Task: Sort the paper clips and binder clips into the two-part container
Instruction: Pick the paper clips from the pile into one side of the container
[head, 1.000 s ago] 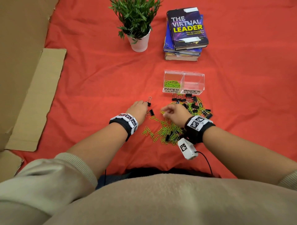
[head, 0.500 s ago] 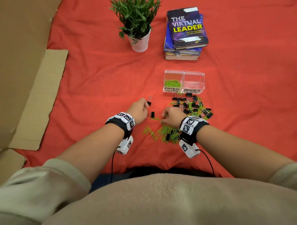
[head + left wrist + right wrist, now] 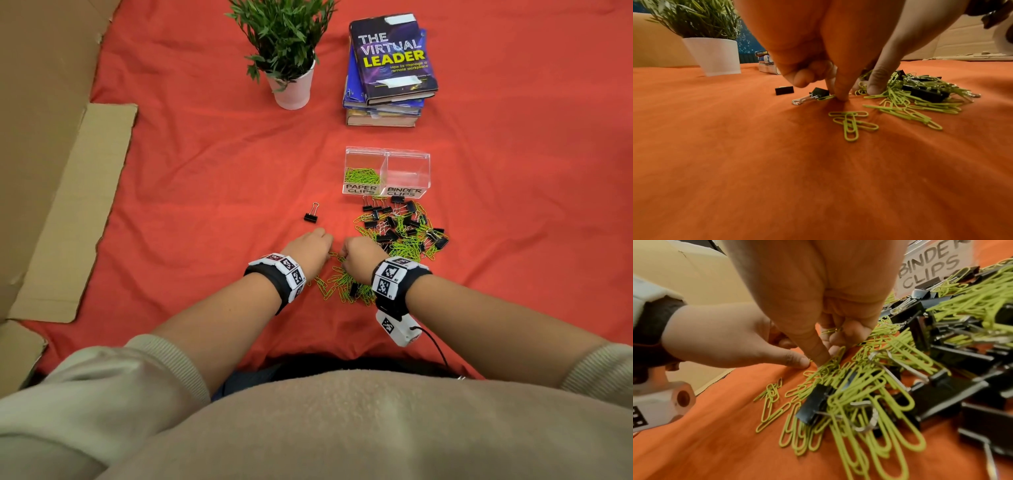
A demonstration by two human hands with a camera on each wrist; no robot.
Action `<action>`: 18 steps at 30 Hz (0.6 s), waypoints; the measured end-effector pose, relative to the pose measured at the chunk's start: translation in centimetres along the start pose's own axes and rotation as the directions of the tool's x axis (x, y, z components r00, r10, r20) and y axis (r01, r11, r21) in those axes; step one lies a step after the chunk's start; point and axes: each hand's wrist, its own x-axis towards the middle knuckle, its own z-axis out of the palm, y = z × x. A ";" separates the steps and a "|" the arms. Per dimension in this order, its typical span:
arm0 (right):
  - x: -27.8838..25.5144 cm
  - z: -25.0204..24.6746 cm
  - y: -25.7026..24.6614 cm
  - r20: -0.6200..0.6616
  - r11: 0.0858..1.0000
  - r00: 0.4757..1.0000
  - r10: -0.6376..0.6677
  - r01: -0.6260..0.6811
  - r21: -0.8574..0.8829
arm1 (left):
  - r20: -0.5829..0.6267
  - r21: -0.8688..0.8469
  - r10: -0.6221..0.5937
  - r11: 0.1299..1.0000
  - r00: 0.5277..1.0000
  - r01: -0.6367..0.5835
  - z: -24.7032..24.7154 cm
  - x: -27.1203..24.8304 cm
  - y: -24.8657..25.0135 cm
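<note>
Lime-green wire paper clips [image 3: 346,284] lie tangled with black binder clips [image 3: 404,222] at 6 o'clock of the clear two-part container [image 3: 386,175]. The left hand [image 3: 308,250] pinches one green clip; the right hand [image 3: 363,255], fingers curled, pinches clips too.

Makeshift indoor setup, red cloth [image 3: 205,178] over cardboard [image 3: 44,137], potted plant [image 3: 284,51], stacked books [image 3: 387,72]

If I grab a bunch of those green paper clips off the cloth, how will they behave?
The green paper clips look thin and light, lying flat, so probably hard to pinch. They overlap, so likely lift in tangled clumps. Binder clips are mixed in and may get dragged along.
</note>
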 end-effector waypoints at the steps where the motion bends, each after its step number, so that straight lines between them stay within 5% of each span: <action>1: -0.1 0.0 0.0 0.010 1.000 1.000 -0.004 0.004 -0.002 | -0.002 0.000 -0.001 1.000 1.000 0.001 0.0 0.0 0.1; 5: -0.5 -0.7 0.4 0.029 0.982 0.999 0.019 -0.024 0.185 | 0.033 -0.034 -0.041 0.999 0.999 0.042 0.0 0.0 0.2; 9: -0.8 -2.8 2.0 0.087 0.851 0.996 0.012 -0.056 0.522 | 0.078 -0.021 -0.055 0.998 0.995 0.056 -0.1 0.1 0.4; 12: -0.9 -4.0 2.7 0.174 0.473 0.984 0.044 -0.174 0.864 | 0.087 0.008 -0.048 0.999 0.995 0.048 -0.1 0.0 0.9; 14: -1.0 -4.5 3.1 0.211 0.246 0.977 0.024 -0.210 0.946 | 0.070 0.024 -0.044 0.999 0.997 0.043 -0.2 -0.1 1.2; 18: -0.9 -4.4 3.6 0.230 0.115 0.973 -0.017 -0.226 0.967 | 0.037 -0.127 -0.068 0.989 0.997 0.073 -1.2 -0.2 1.0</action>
